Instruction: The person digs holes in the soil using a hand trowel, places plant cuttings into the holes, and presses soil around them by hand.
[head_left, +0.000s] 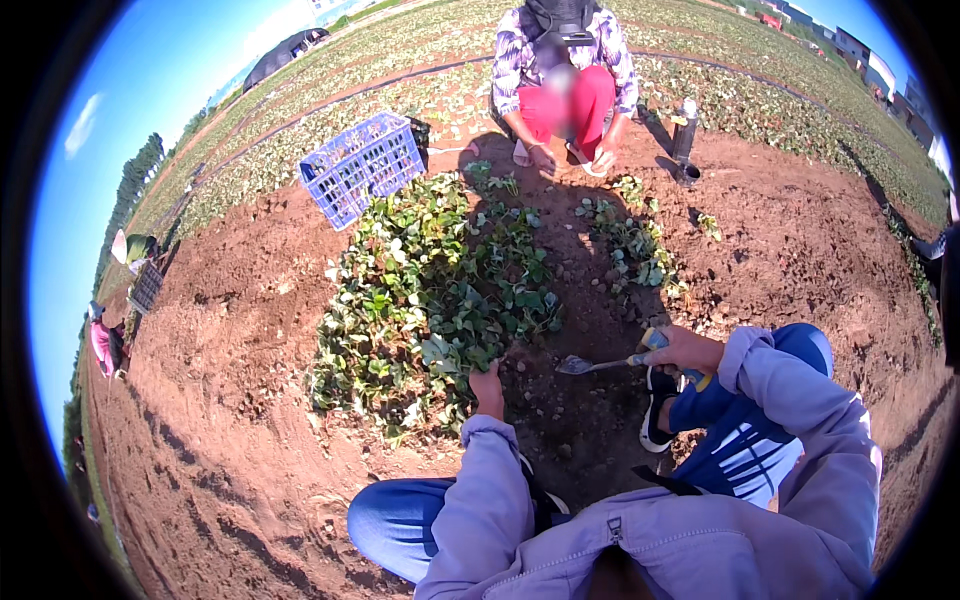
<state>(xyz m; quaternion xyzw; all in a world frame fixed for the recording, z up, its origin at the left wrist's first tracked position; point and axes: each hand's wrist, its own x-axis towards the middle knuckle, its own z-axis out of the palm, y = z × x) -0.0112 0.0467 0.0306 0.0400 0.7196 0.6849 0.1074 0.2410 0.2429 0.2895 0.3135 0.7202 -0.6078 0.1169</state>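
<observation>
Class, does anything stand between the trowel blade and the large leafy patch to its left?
Directly left, yes: the left hand is at the near right edge of the leafy patch. Diagonally forward-left, only soil shows between it and the trowel blade.

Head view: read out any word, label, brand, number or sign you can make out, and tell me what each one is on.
None: no text can be read.
Blue-purple crate: no lettering can be made out.
Dark upright cylinder: too small to tell.
Trowel in the right hand: no readable marking.
Distant buildings: too small and blurred to read.
</observation>
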